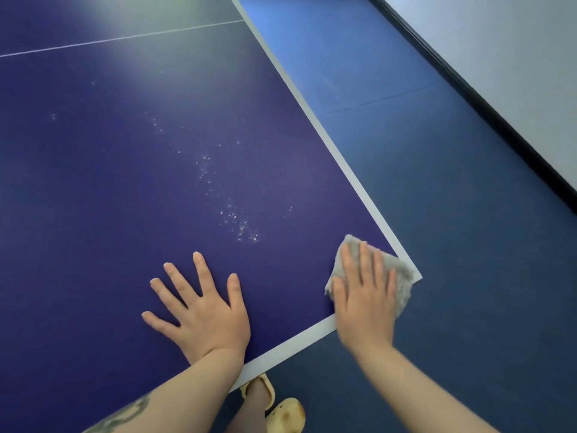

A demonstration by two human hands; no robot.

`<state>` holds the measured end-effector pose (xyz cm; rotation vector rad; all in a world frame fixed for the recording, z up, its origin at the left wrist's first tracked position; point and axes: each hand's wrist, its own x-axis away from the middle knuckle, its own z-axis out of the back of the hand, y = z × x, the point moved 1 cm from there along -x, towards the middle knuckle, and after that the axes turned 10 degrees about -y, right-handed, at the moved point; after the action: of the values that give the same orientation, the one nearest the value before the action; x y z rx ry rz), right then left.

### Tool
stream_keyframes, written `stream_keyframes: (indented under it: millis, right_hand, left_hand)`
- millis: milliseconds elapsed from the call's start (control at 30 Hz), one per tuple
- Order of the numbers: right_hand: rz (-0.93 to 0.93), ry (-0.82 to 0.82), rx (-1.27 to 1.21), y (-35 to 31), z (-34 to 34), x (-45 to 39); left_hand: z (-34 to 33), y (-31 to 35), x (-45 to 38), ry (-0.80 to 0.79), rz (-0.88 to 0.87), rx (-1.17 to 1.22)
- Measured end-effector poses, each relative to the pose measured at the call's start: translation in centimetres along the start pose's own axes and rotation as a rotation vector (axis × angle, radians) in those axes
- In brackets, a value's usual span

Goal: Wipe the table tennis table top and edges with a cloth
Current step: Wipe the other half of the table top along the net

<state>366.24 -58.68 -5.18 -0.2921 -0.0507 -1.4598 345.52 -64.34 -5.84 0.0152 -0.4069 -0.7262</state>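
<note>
The dark blue table tennis table [131, 182] fills the left and middle of the head view, with white border lines along its right side and near end. My right hand [363, 295] lies flat with straight fingers on a grey fluffy cloth [398, 273], pressing it onto the table's near right corner. My left hand [199, 310] rests flat on the table top with fingers spread, a little left of the cloth. A trail of small water droplets [237, 220] glistens on the surface beyond my hands.
Blue floor [452, 214] runs along the table's right side up to a dark baseboard [499, 120] and a pale wall. My feet in yellow slippers [281, 407] stand just below the near table edge. A thin white centre line [125, 39] crosses the far surface.
</note>
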Motion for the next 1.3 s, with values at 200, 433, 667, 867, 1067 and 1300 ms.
stream_keyframes:
  millis: [200, 433, 667, 867, 1067, 1300]
  right_hand:
    - [0.545, -0.184, 0.144, -7.0, 0.5, -4.4]
    - [-0.062, -0.115, 0.118, 2.2, 2.4, -6.7]
    - [0.563, -0.156, 0.151, -10.1, -1.5, 1.0]
    - [0.256, -0.148, 0.155, -6.8, 1.2, -9.4]
    - [-0.012, -0.054, 0.128, -4.5, 0.6, -3.6]
    - [0.784, -0.131, 0.198, -16.1, -1.3, -7.7]
  left_hand:
    - [0.1, -0.1, -0.1, -0.017, -0.016, 0.013]
    - [2.8, -1.7, -2.3, -0.059, -0.283, 0.198]
    - [6.4, -3.6, -12.5, -0.041, -0.292, -0.088]
    - [6.4, -3.5, -12.7, 0.008, -0.298, -0.100]
    - [6.3, -3.5, -12.7, 0.024, -0.301, -0.107]
    - [6.3, -3.6, -12.6, 0.020, -0.301, -0.066]
